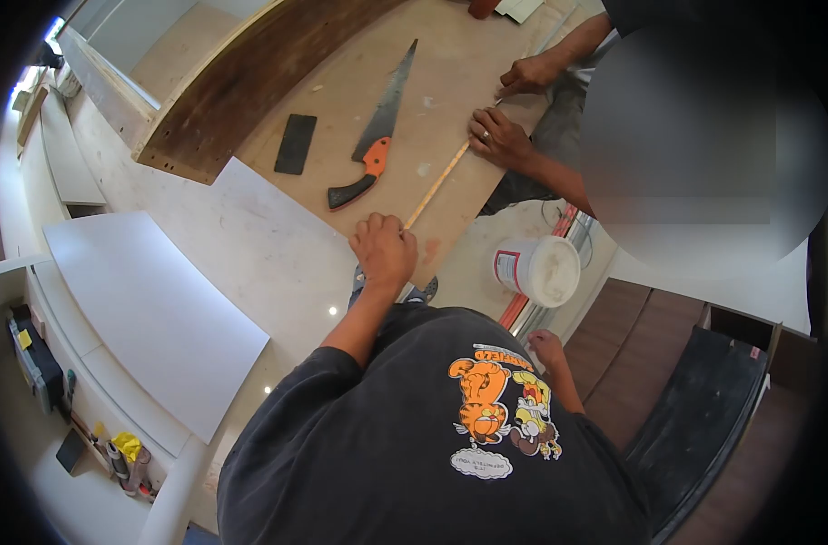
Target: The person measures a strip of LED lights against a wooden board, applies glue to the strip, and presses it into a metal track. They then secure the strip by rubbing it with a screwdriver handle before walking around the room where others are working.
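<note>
My left hand (384, 250) presses on the brown board (341, 95), its fingers closed on the near end of a yellow measuring tape (439, 184). The tape runs to a co-worker's hand (500, 138) at the board's right edge. That person's other hand (527, 75) is just behind, pinching something thin. My right hand (545, 349) hangs beside my dark shirt, fingers curled, with nothing visible in them. On the board lie a handsaw (375, 156) with an orange and black handle and a dark rectangular piece (296, 143).
A curved wooden frame (205, 100) crosses the upper left. White curved panels (155, 309) lie at left, beside a toolbox (37, 359). At right are a white bucket (550, 271), the seated co-worker and brown panels (609, 331).
</note>
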A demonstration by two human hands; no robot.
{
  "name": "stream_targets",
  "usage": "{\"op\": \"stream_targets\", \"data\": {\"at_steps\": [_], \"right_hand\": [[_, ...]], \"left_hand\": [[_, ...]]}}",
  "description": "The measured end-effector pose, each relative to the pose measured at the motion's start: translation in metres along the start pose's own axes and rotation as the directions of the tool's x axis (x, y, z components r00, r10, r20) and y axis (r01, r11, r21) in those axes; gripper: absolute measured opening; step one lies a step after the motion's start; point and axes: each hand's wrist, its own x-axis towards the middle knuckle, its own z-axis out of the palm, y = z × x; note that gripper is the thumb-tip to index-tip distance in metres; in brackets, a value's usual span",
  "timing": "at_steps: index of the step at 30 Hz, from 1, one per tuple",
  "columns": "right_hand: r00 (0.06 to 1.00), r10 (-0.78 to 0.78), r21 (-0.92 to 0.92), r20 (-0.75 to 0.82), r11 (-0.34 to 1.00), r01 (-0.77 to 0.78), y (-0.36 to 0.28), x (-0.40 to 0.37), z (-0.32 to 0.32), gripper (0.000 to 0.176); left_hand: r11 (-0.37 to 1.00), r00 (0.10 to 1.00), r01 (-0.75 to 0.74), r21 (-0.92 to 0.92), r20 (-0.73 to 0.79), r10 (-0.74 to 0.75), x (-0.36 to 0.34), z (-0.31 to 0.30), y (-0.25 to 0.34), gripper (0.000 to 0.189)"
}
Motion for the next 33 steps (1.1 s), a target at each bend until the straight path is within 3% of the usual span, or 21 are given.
{"op": "stream_targets", "data": {"at_steps": [3,17,20,26,33], "right_hand": [[1.000,-0.024,0.000,0.005,1.000,0.024,-0.007,0.001,-0.001,0.021],[0.994,0.101,-0.141,0.045,0.986,-0.094,-0.060,-0.037,-0.014,0.036],[0.999,-0.006,-0.261,0.033,0.965,0.015,-0.070,-0.040,-0.017,0.040],[0.993,-0.073,-0.384,0.096,0.918,0.104,-0.119,-0.042,-0.014,0.042],[0.991,-0.082,-0.314,0.103,0.943,0.111,-0.149,-0.037,-0.006,0.040]], "left_hand": [[0.999,0.998,0.053,0.008,0.021,-0.053,0.000,0.001,0.001,0.010],[0.994,1.000,-0.015,-0.104,-0.016,0.014,0.001,-0.002,-0.009,0.012],[0.993,1.000,-0.007,-0.121,-0.010,0.006,0.002,-0.001,-0.011,0.011],[0.988,1.000,0.013,-0.153,-0.015,-0.015,0.002,0.001,-0.014,0.011],[0.988,0.996,0.039,-0.149,0.082,-0.027,0.004,-0.009,-0.010,0.013]]}}
